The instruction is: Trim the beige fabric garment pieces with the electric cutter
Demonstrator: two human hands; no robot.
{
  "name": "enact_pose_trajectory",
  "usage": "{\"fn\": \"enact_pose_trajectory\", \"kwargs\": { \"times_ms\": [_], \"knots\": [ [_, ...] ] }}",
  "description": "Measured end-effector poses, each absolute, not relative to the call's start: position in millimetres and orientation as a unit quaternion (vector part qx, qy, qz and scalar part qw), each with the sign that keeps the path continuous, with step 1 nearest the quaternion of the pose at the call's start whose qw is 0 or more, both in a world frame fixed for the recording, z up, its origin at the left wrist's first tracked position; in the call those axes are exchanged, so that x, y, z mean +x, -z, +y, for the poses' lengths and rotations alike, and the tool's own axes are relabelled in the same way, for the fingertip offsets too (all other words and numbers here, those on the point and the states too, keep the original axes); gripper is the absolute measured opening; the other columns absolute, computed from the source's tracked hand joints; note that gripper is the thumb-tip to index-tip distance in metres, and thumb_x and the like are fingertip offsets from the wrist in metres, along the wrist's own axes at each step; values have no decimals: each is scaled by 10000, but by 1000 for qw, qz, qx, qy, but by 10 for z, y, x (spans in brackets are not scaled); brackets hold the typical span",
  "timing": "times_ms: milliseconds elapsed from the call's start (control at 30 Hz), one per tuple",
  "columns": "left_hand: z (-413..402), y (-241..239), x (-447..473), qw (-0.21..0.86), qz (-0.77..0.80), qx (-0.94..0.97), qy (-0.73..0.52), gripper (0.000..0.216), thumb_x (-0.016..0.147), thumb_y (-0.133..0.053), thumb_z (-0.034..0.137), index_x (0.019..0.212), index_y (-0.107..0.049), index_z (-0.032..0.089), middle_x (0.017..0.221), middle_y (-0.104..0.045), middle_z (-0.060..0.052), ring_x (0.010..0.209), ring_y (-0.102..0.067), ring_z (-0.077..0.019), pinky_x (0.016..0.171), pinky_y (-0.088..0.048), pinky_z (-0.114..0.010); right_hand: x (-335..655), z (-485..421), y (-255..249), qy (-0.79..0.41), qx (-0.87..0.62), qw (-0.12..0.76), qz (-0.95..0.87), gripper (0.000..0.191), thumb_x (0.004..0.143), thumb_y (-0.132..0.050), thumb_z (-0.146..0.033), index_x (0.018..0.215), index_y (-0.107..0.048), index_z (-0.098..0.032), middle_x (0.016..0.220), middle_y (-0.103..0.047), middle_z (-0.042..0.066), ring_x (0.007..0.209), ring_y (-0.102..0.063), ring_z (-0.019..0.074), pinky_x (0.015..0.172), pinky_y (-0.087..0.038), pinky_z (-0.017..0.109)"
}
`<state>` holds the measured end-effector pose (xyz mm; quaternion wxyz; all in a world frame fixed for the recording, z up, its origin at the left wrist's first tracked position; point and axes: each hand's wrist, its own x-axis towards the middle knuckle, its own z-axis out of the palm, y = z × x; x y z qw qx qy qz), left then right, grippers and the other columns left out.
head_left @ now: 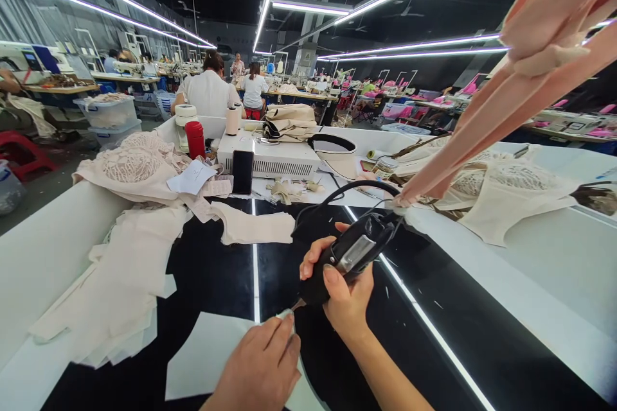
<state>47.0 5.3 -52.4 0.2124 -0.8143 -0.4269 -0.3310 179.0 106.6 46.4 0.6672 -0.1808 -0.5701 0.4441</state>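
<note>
My right hand (351, 295) is wrapped round a black corded handheld tool (349, 253) with a silver panel on its side. The tool tilts down to the left, and its narrow metal tip meets the edge of a pale sheet piece (205, 350). My left hand (265, 359) is closed on that edge, fingertips right beside the tip; what lies under the fingers is hidden. From above, a knotted pink fabric strap (463, 135) runs down to the tool's rear end. Whether the pale piece is fabric or paper, I cannot tell.
Stacked beige fabric pieces (130, 263) and lace bra cups (139, 160) lie left on the glossy black worktop (207, 276). Behind are a phone (242, 172), a red bottle (195, 139) and a white vented box (270, 160). More garments (506, 192) lie right. People sit at sewing tables beyond.
</note>
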Motion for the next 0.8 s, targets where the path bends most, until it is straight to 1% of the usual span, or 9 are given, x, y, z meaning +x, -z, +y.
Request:
{"fn": "enact_pose_trajectory", "kwargs": {
  "times_ms": [267,533,633,700,800],
  "knots": [
    [54,591,443,201,-422,-833,295,357,1155,-436,363,1191,-726,157,1266,-762,-81,1127,-702,-190,866,-538,-287,1777,1078,-473,-435,-176,670,-575,457,951,-780,-379,1330,-533,-315,858,-659,-37,573,-633,109,548,-578,259],
    [44,631,426,203,-423,-842,268,346,1142,-471,386,1238,-719,165,1310,-746,-76,1176,-673,-193,906,-531,-294,1770,1075,-472,-432,-200,671,-568,504,919,-804,-439,1293,-501,-289,840,-654,-35,559,-632,128,524,-570,284],
    [44,642,432,202,-424,-842,266,334,1136,-483,377,1229,-723,166,1297,-751,-73,1160,-681,-195,894,-539,-301,1773,1071,-491,-434,-207,668,-568,467,914,-811,-438,1243,-515,-287,838,-655,-36,560,-631,124,536,-572,287],
    [46,634,438,203,-422,-839,276,328,1138,-480,367,1207,-727,162,1274,-760,-71,1132,-694,-195,868,-541,-297,1780,1070,-510,-431,-210,669,-568,461,914,-811,-427,1246,-520,-293,832,-654,-40,561,-631,127,540,-574,290],
    [49,593,448,207,-423,-828,305,360,1159,-423,347,1170,-730,160,1238,-774,-61,1097,-710,-190,843,-535,-289,1791,1067,-532,-420,-211,681,-561,458,922,-798,-406,1270,-519,-303,827,-652,-43,560,-624,131,526,-566,286]
  ]
}}
